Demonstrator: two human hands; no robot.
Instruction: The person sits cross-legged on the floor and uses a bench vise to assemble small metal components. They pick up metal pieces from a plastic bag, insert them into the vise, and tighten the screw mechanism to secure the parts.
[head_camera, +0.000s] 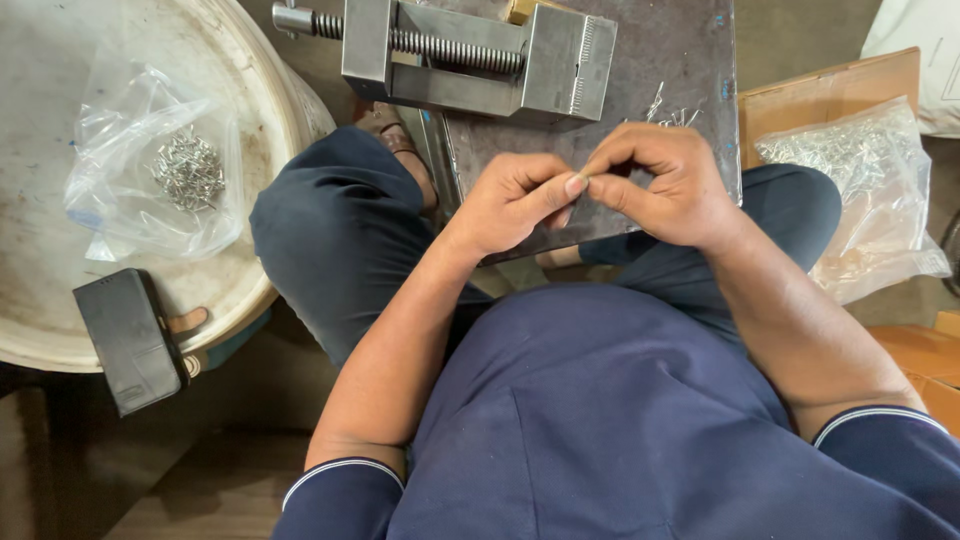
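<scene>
Two hands meet over the dark metal plate (680, 60) on my lap: my left hand (515, 200) and right hand (665, 185) are both curled nearly closed, fingertips pinched together on a tiny metal piece (583, 178), too small for me to identify. A steel vise (470, 55) sits at the plate's far end. To my left, a clear bag of small metal parts (165, 170) lies on a round white tray (265, 120); a second bag (865, 190) rests to my right.
</scene>
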